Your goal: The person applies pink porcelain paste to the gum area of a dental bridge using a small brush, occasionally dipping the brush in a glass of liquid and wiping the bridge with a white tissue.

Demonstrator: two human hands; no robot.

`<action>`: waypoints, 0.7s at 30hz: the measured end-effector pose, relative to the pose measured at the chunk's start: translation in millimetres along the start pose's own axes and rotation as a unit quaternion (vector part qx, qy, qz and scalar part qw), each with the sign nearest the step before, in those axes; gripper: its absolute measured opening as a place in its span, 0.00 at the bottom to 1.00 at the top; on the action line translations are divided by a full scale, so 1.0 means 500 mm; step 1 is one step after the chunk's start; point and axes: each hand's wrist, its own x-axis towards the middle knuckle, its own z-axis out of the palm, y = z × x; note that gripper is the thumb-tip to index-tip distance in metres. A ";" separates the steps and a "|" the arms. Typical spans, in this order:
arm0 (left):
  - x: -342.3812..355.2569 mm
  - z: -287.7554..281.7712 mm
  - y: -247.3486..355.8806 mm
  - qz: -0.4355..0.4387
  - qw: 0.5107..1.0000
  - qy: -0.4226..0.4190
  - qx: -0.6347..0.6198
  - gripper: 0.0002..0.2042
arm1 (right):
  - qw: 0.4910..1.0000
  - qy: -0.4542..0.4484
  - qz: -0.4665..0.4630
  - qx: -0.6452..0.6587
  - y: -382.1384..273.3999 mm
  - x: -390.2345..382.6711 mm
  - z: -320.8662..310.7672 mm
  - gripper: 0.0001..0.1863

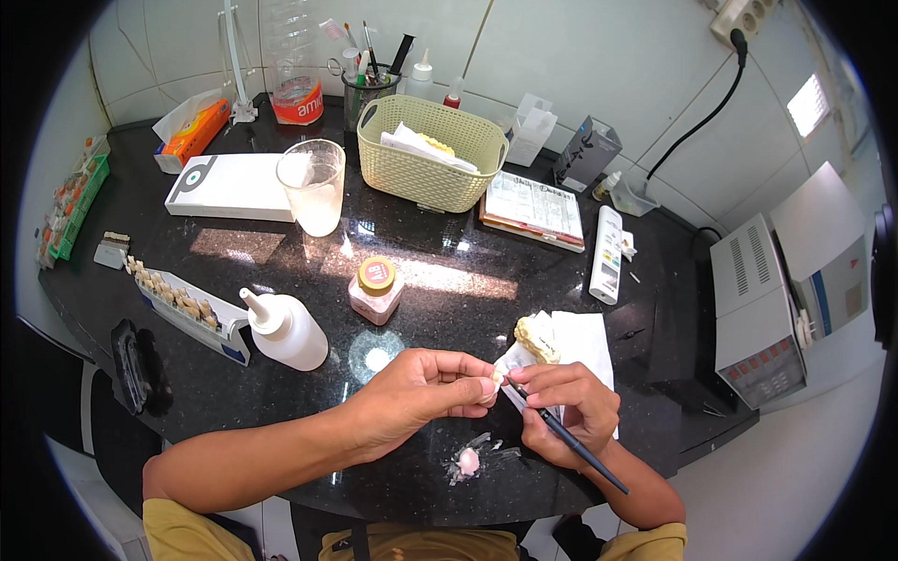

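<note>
My left hand (426, 397) pinches a small pale piece (499, 379) between thumb and fingertips at the lower centre. My right hand (571, 411) is closed on a slim dark-handled tool (589, 453), its tip at the pale piece; the tip is too small to make out. Just beyond both hands, a yellowish plaster cast (537, 341) lies on white paper (585, 341). A small mound of pink material (468, 460) with smears sits on the dark counter (655, 374) nearer me. A pink-filled jar with a yellow lid (376, 290) stands beyond my left hand.
A white squeeze bottle (290, 337) and tooth-sample rack (192, 309) stand left. Behind are a glass (313, 206), white box (224, 187), basket (421, 173), brush holder (369, 98) and booklets (533, 215). A white handset (606, 262) and grey machine (758, 309) are at right.
</note>
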 end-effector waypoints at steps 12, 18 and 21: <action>-0.001 0.001 0.001 0.001 1.000 -0.002 0.005 0.16 | 1.000 0.003 -0.003 0.002 0.001 -0.001 0.000 0.13; 0.000 0.001 0.002 0.001 1.000 -0.004 0.008 0.16 | 1.000 -0.001 -0.002 -0.006 0.000 0.001 -0.001 0.13; 0.000 0.000 0.001 0.001 1.000 -0.006 0.008 0.16 | 1.000 0.000 -0.004 -0.004 0.001 0.000 -0.001 0.13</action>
